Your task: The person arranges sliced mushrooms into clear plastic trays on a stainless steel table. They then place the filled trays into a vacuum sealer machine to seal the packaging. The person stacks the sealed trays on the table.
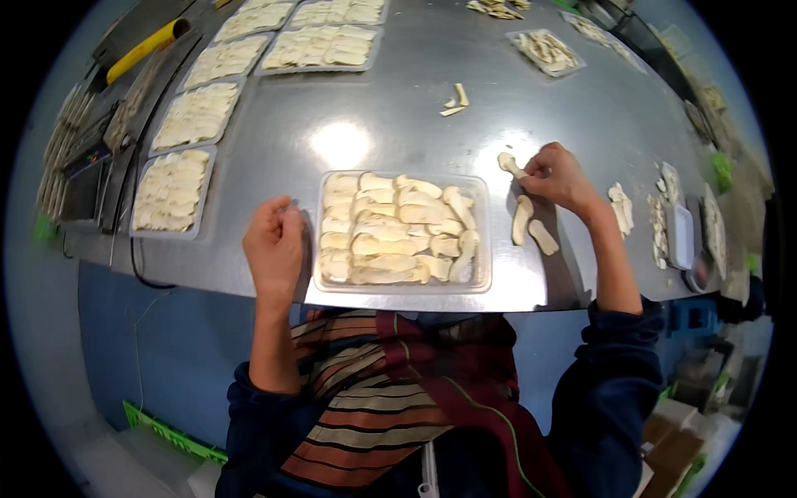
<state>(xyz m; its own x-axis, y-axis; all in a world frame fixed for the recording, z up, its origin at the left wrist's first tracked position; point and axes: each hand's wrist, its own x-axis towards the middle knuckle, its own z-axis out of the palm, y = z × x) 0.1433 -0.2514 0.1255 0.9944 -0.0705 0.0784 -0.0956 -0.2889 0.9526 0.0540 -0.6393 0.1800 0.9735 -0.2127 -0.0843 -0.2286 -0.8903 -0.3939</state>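
A clear plastic tray [484, 249] lies on the steel table before me, packed in rows with cream-coloured sliced mushrooms [380, 230]. My right hand [556, 177], to the right of the tray, pinches the stem end of a mushroom piece [510, 164] between thumb and fingers. Just below that hand, two loose mushroom pieces [522, 219] [543, 237] lie on the metal. My left hand [274, 243] is at the tray's left side with its fingers curled; whether something small and clear is between thumb and forefinger cannot be made out.
Several filled mushroom trays [212, 168] line the steel table's [398, 118] left and far left. Small mushroom scraps [459, 96] lie further back. Another filled tray [579, 62] stands at the far right. A white foam tray [680, 236] and more mushroom pieces [621, 208] are at the right.
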